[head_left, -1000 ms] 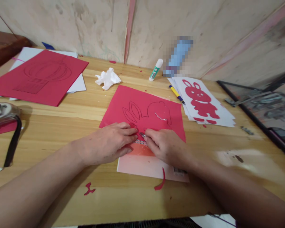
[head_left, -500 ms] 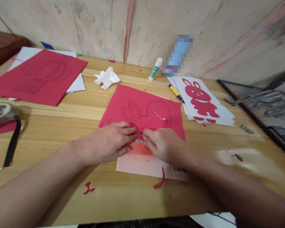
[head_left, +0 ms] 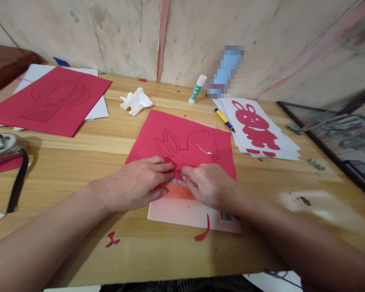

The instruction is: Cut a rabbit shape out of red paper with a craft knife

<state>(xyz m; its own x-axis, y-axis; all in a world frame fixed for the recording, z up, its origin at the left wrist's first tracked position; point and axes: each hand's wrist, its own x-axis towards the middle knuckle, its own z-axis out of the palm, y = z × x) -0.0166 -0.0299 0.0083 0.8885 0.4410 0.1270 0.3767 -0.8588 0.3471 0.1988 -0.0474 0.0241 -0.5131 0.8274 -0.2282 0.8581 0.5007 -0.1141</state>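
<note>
A sheet of red paper (head_left: 170,117) with a rabbit outline drawn in dark lines lies in front of me, and a curved slit shows in its right part. Beneath its near edge is a white and orange printed sheet (head_left: 161,211) with a barcode. My left hand (head_left: 146,176) rests on the red paper's lower left, fingers stretched out and pressing it down. My right hand (head_left: 208,182) is closed in a pinch at the lower edge, on a small metal blade (head_left: 179,172) that touches the paper. Most of the blade is hidden by my fingers.
Behind the sheet are crumpled tissue (head_left: 136,101), a glue stick (head_left: 197,89) and a yellow-blue pen (head_left: 224,119). White sheets with a red rabbit cutout (head_left: 255,123) lie right; red paper with a lantern drawing (head_left: 48,97) and a tape measure (head_left: 4,144) lie left. Red scraps (head_left: 203,232) lie nearest me.
My right hand and the blade have shifted very slightly at the paper's lower edge. The whole view has moved a little; my left hand stays in place on the paper.
</note>
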